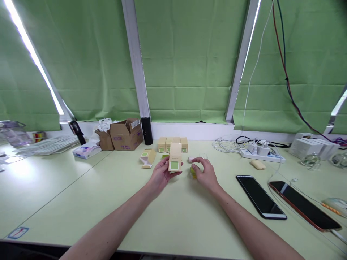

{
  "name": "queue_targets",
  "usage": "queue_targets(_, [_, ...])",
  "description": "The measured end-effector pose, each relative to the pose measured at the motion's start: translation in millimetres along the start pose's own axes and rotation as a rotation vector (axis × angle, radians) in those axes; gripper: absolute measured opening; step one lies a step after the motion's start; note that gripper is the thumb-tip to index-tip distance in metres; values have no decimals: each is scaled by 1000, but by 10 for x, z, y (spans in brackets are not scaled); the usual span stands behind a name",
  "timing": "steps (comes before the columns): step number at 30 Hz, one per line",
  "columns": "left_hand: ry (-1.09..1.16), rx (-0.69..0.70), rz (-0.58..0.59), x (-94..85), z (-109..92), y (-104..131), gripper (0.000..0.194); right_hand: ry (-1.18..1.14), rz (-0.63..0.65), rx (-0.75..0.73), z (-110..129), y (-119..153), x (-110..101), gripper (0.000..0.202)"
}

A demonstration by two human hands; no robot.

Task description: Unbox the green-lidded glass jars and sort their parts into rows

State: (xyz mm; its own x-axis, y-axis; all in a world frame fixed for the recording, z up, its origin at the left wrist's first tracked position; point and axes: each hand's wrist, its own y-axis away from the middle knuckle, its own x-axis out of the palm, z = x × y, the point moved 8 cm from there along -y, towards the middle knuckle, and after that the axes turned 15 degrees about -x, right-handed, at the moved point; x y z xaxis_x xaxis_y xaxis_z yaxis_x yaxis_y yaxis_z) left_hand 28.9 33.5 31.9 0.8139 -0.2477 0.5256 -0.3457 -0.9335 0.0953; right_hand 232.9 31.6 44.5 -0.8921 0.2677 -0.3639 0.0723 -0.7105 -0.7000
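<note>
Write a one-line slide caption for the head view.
Left hand holds a box, right hand at a green item, more boxes behind.

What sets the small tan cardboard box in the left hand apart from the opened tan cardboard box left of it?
The held box is upright in the left hand; the opened box lies on the table. The opened box shows its pale inside; the held box shows no interior. Both are tan with a green label.

We see a bright room: daylight slips past the blinds (189,61) in burnt-out strips, glare whitens the table (54,184) at far left, shadows are faint, and wide-angle distortion stretches the edges.
</note>
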Motion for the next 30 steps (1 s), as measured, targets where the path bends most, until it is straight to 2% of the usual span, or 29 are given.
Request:
queue_targets(7, [-34,-36,33,99,60,27,35,-84,36,-84,298,-5,79,32])
queue_targets(16, [-138,-23,2,127,103,34,54,-388,87,39,211,-16,227,45])
queue_targets(19, [-234,28,-42,145,53,58,59,-496,78,67,207,-26,236,45])
queue_targets(22, [-310,106,-55,182,-21,102,55,-542,25,90,187,-35,197,45])
queue_targets(28, [-416,294,94,316,-86,188,57,-532,-72,139,76,-26,122,46])
queue_targets(30, [-484,332,108,346,-64,206,57,-550,-84,156,39,-18,127,48])
